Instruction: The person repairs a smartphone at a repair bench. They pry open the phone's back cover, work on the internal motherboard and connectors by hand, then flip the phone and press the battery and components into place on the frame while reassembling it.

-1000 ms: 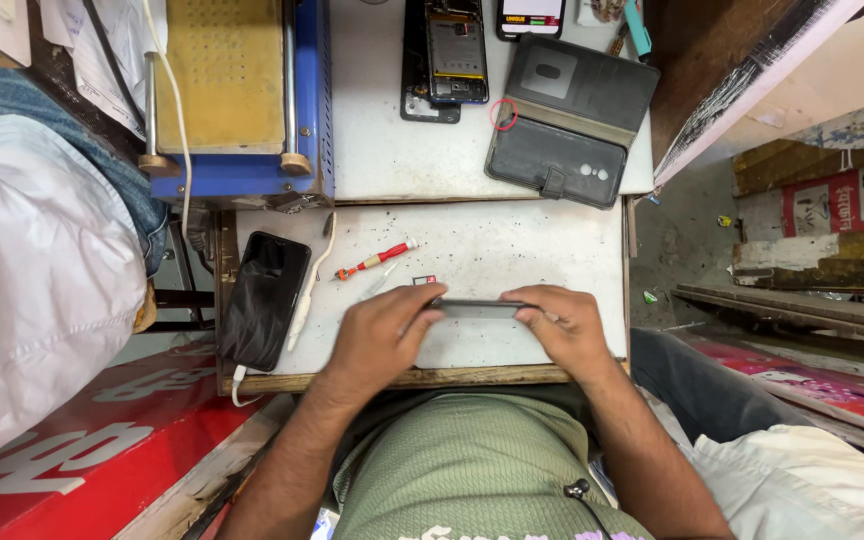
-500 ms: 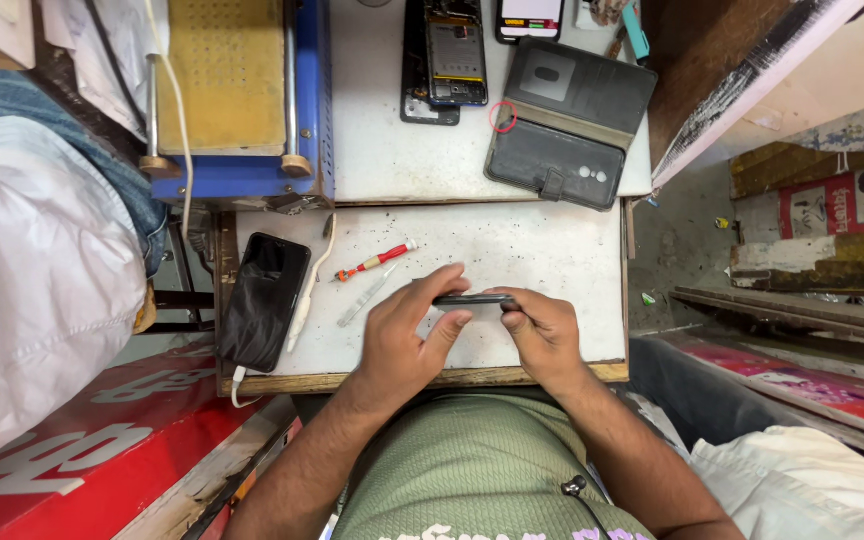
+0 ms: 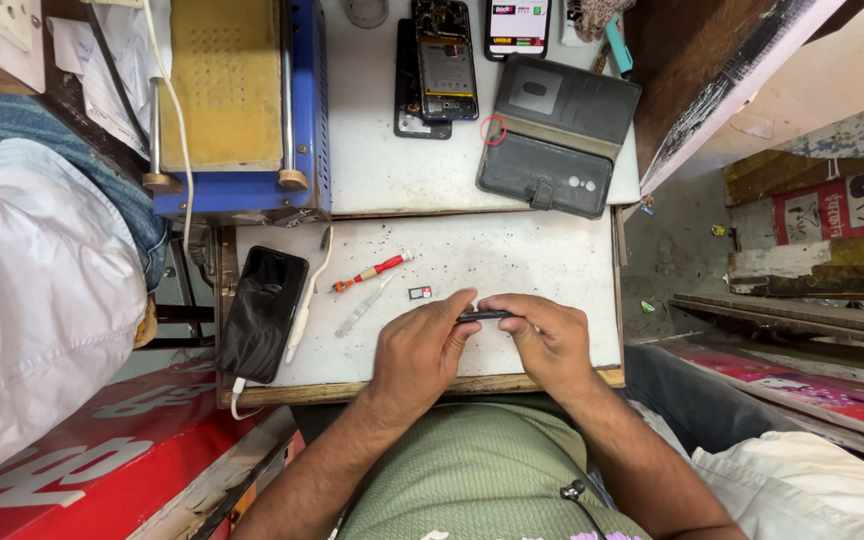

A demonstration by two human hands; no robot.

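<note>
Phone: thin dark phone held edge-on above the desk's front edge, pinched between both hands.
Left hand: left hand fingers curled, gripping the phone's left end.
Right hand: right hand fingers curled, pinching the right end.
Nearby: small tray and red screwdriver mid-desk; black phone at left edge.

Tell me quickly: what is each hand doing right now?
Left hand: closed on one end of a thin dark phone, held edge-on.
Right hand: closed on the phone's other end.

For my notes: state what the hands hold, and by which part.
Both hands, left and right, pinch a thin dark phone edge-on, one at each end.
</note>
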